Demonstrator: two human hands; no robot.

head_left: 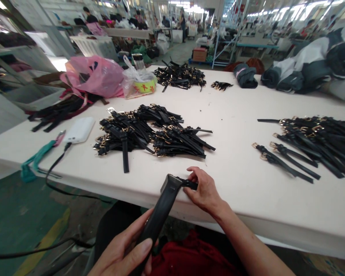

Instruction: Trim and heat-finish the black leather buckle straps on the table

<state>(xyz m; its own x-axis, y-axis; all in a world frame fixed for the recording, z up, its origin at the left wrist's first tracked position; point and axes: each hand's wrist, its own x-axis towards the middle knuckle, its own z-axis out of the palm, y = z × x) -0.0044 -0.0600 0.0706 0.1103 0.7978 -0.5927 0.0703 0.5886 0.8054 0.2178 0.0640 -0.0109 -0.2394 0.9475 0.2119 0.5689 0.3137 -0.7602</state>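
Left hand [132, 247]: grip closed round a long black tool [161, 210], flat-sided, dull sheen along its length, with a boxy head showing a greyish edge. Thumb laid along the upper face; lower end hidden by the hand.

Right hand [202, 191]: grip pinching a short strap [191, 185], black, thumb and fingertips pressed together on it. The strap lies at the tool's head, over the near edge of the surface [232, 119]; whether it sits inside the head, cannot tell. Surface pale, smooth, its covering draped over the front edge.

Beyond the hands, a tangled left heap [181, 142] of narrow black straps, leather-like, slightly glossy, gold-toned metal buckles at their ends. Right heap [319, 134] similar, with a few straps lying loose just beside it. Far heap [179, 74] denser.

Left side: white rounded block [79, 130] with black cable [57, 163]; teal fabric band [40, 156]; crumpled pink plastic bag [94, 76]. Far right: soft grey rolls [307, 71].
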